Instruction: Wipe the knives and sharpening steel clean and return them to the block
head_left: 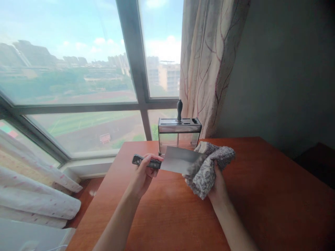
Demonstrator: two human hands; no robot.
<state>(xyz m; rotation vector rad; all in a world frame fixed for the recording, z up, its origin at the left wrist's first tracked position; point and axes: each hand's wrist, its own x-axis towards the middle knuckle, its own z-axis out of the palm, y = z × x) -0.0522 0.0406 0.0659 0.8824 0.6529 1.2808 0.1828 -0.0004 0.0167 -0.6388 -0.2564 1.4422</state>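
Cleaver (178, 159) gripped by handle in left hand (143, 174), cloth (206, 169) clutched against blade tip by right hand (217, 183), knife block (179, 135) just behind cleaver

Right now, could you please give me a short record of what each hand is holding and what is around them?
left hand: grips the dark handle of a cleaver, blade held flat above the table
right hand: holds a grey cloth bunched against the blade's far end
table: reddish wood, under both hands
knife block: metal and clear, behind the cleaver, one dark handle sticking up
background: large window, patterned curtain
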